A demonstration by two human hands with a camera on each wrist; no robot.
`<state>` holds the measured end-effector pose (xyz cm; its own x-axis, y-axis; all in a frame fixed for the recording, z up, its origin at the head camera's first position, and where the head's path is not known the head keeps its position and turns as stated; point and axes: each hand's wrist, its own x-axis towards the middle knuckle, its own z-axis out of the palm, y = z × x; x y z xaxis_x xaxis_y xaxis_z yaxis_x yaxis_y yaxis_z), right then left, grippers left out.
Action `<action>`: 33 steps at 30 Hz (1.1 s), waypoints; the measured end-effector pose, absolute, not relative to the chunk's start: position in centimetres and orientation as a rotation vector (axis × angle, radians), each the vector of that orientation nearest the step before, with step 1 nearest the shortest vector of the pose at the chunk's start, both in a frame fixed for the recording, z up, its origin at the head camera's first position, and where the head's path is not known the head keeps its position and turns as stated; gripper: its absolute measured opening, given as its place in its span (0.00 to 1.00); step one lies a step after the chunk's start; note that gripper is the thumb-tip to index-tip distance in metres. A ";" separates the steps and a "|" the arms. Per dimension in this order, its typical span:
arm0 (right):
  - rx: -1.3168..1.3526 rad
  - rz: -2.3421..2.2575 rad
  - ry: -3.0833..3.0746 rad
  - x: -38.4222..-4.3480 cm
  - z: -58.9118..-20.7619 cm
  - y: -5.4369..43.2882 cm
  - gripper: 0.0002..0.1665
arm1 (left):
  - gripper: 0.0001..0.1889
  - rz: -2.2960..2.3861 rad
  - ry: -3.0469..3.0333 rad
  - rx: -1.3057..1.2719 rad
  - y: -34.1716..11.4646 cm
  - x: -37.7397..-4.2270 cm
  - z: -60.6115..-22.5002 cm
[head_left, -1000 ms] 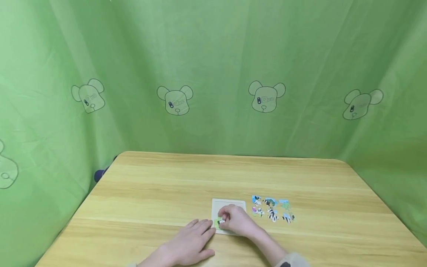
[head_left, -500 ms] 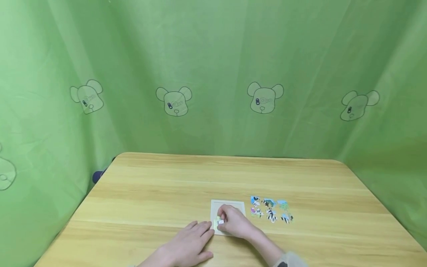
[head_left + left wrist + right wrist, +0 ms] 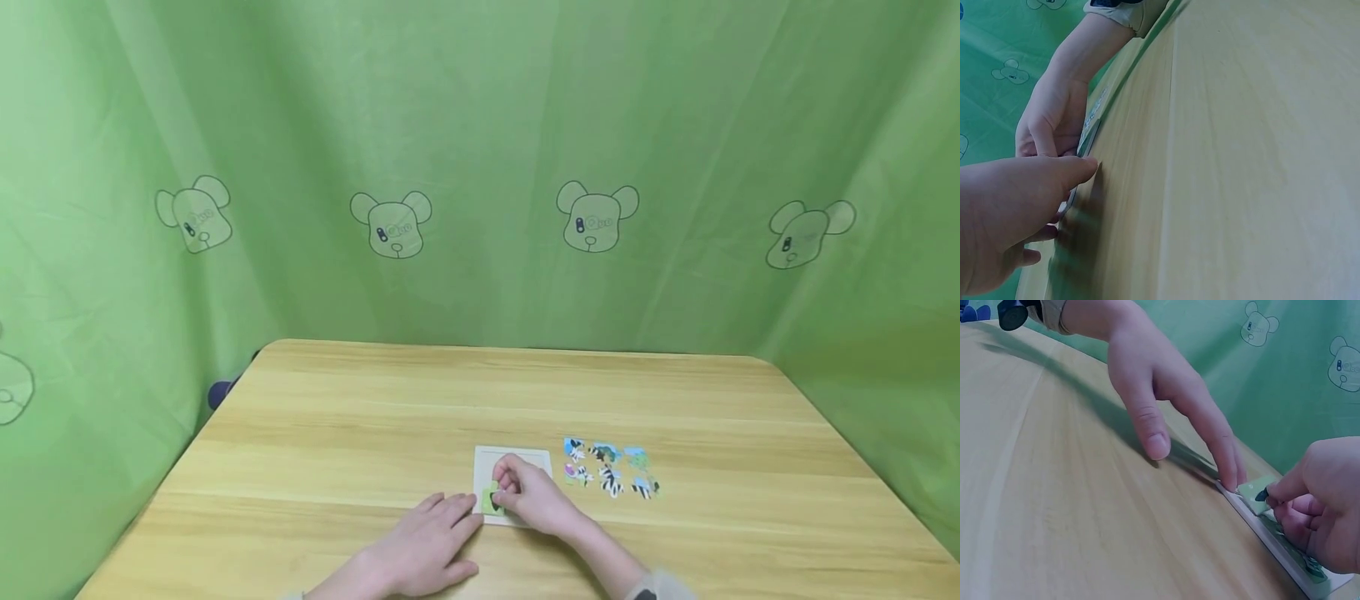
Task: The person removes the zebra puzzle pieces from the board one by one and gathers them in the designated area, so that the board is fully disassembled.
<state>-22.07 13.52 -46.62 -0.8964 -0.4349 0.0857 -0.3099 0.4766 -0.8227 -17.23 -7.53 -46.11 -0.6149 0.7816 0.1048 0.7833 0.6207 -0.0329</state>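
Observation:
A pale puzzle tray [image 3: 483, 464] lies on the table in front of me. My right hand [image 3: 534, 498] is over it and pinches a green jigsaw piece with a dark patch [image 3: 489, 502] between thumb and fingers, at the tray's near left corner. In the right wrist view the piece [image 3: 1252, 492] looks tilted over the corner. More printed green pieces [image 3: 1313, 567] lie in the tray along its near edge, partly covered by the right hand. My left hand [image 3: 427, 543] lies with straight fingers on the table, fingertips at the tray's left edge.
To the right of the tray, several loose jigsaw pieces [image 3: 611, 481] with black-and-white stripes, blue and green are laid out in two rows. The wooden table [image 3: 360, 417] is surrounded by a green curtain [image 3: 480, 108] with printed bear heads.
The right hand has turned the green piece at the tray's near left corner, so its dark patch now shows differently. The left hand has stayed in place.

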 end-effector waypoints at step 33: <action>-0.438 -1.429 2.511 -21.3 -45.5 24.0 0.12 | 0.32 0.017 -2.733 -1.338 -8.1 -17.6 -46.3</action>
